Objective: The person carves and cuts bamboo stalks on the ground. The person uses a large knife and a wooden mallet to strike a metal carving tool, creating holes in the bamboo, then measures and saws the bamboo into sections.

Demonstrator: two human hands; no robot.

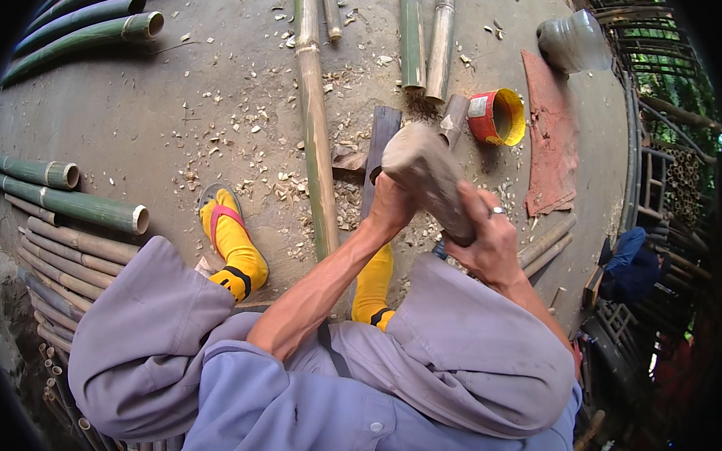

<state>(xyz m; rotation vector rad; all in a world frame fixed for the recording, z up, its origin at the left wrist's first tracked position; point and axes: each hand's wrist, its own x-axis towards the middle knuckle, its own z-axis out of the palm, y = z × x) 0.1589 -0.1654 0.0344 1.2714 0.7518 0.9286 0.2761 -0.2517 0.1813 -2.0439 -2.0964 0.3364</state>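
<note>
A thick, worn wooden mallet (pixel 430 174) is raised in front of me, tilted away toward the upper left. My right hand (pixel 489 238), with a ring on one finger, is closed around its near end. Just left of the mallet, my left hand (pixel 392 205) is closed, its fingers partly hidden behind the wood; what it grips cannot be made out. A dark length of split bamboo (pixel 383 132) lies beyond that hand. Left of it, a long bamboo pole (pixel 315 131) runs away from me along the ground.
Pale chips (pixel 270 165) litter the ground. A red and yellow tin can (pixel 497 117) stands right, near a reddish flat sheet (pixel 549 137) and a clear plastic jug (pixel 572 43). Green bamboo poles (pixel 86 204) lie left. My yellow-socked foot (pixel 237 239) is beside the chips.
</note>
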